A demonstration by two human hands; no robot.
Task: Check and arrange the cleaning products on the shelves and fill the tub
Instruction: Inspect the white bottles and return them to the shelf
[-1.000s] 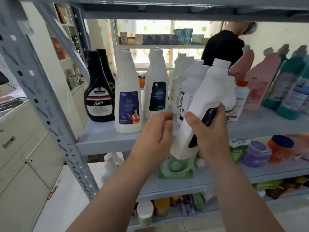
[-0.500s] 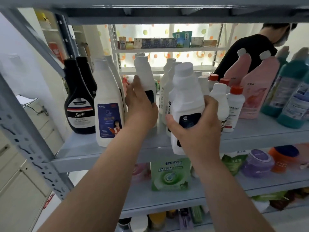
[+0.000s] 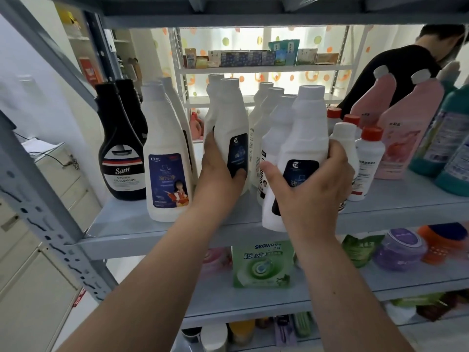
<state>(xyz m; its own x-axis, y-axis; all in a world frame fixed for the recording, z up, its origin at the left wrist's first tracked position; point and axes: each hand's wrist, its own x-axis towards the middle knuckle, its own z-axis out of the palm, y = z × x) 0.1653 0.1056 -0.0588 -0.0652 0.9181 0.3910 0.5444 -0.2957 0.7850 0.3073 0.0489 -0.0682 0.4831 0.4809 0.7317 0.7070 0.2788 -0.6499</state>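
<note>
My right hand (image 3: pixel 312 189) grips a white bottle with a dark blue label (image 3: pixel 302 138), standing upright at the front edge of the grey shelf (image 3: pixel 121 224). My left hand (image 3: pixel 218 174) holds a matching white bottle (image 3: pixel 232 118) just to the left, thumb on its label. More white bottles (image 3: pixel 269 110) stand behind them. A white bottle with a picture label (image 3: pixel 165 158) and two black bottles (image 3: pixel 119 148) stand at the left.
Small red-capped white bottles (image 3: pixel 369 158), pink bottles (image 3: pixel 406 128) and teal bottles (image 3: pixel 446 138) fill the shelf's right. Below lie a green pouch (image 3: pixel 261 265) and purple and orange tubs (image 3: pixel 401 250). A person in black (image 3: pixel 390 72) stands behind the rack. Cabinets stand at the left.
My right hand has brought its tilted bottle upright onto the shelf edge. My left hand reached in and took hold of the neighbouring white bottle, which now stands further forward.
</note>
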